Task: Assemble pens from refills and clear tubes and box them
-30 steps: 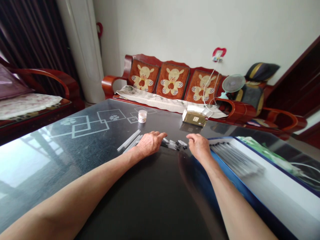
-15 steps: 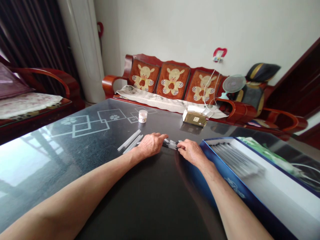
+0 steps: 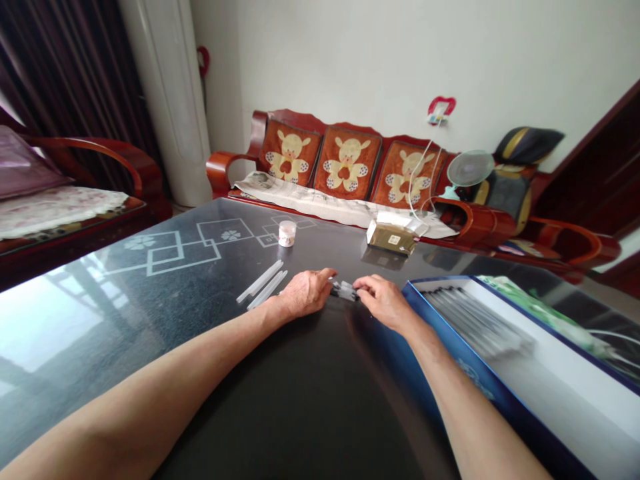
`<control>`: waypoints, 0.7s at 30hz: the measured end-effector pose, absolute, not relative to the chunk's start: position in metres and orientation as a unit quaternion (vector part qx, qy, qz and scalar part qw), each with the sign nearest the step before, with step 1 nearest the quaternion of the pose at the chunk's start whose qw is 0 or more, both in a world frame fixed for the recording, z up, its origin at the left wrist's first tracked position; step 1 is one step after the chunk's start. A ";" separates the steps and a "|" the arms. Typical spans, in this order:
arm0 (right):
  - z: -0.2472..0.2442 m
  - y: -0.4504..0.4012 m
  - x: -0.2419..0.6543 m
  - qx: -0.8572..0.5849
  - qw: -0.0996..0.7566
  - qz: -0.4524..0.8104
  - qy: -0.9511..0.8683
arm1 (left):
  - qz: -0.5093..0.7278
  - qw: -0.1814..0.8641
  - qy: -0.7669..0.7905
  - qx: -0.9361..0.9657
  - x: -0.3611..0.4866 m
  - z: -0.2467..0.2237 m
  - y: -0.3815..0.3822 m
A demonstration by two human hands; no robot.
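Between my hands lies a small cluster of clear and black pieces that look like pen caps (image 3: 344,291) on the dark glossy table (image 3: 280,387). My left hand (image 3: 309,292) rests at their left side, fingers curled inward; what lies in its grip is hidden. From the right, my right hand (image 3: 383,300) has its thumb and fingers pinched together at the edge of the pieces. Whatever sits between those fingertips is too small to make out. Several translucent white pen barrels (image 3: 261,283) lie side by side just left of my left hand.
A blue open box (image 3: 453,363) by my right forearm holds a row of pens (image 3: 475,320) and a green packet (image 3: 535,303). Farther back stand a small white tub (image 3: 287,234) and a tissue box (image 3: 391,238). Behind the table is a wooden sofa (image 3: 231,172).
The right hand's fingers have shifted slightly among the small pieces, and the left hand has turned a little. The view has moved marginally. Barrels and box stay in place.
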State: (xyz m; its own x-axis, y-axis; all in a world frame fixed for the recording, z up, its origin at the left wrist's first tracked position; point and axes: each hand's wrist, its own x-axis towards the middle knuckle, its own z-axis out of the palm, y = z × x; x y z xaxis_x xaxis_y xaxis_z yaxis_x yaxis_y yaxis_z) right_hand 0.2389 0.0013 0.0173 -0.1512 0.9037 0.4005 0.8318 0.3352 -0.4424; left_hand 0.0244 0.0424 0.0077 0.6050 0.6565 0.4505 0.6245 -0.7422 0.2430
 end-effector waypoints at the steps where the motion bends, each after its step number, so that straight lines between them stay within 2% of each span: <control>1: 0.016 0.002 0.237 -0.571 0.337 0.103 -0.742 | 0.269 0.040 0.362 0.892 0.025 0.007 0.043; 4: 0.012 0.005 0.229 -0.549 0.420 0.237 -0.683 | 0.286 0.068 0.356 0.887 0.026 0.007 0.043; 8: 0.012 0.004 0.217 -0.526 0.491 0.318 -0.617 | 0.289 0.081 0.340 0.891 0.026 0.008 0.041; 21: 0.011 0.003 0.208 -0.505 0.520 0.390 -0.568 | 0.258 0.093 0.344 0.898 0.026 0.013 0.037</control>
